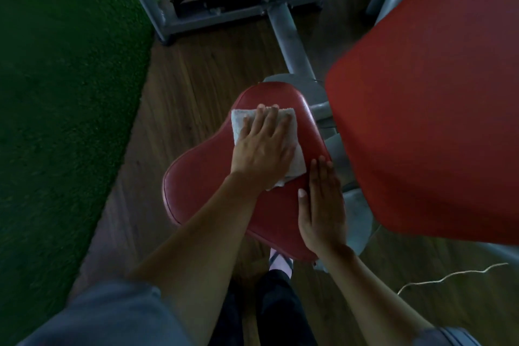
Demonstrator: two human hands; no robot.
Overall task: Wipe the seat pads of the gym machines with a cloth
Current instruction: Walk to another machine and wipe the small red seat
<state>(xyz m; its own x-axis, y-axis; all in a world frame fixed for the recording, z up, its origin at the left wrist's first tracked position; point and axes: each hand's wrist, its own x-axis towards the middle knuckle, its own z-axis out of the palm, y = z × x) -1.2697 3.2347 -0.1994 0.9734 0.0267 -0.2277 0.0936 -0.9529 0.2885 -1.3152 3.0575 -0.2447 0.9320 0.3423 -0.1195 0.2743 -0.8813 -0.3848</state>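
Note:
A red seat pad [202, 185] of a gym machine fills the middle of the head view. A folded white cloth [238, 121] lies on its far half. My left hand [264, 146] presses flat on the cloth with straight fingers spread over it. My right hand [323, 205] rests flat on the pad's right edge, fingers straight and together, just right of the cloth. A larger red back pad [435, 107] tilts over the right side.
The machine's grey steel frame [289, 34] runs away from the seat across a wooden floor [191, 70]. Green turf [61, 93] covers the left. A thin pale cord [449, 275] lies on the floor at lower right. My foot [280, 260] shows under the seat.

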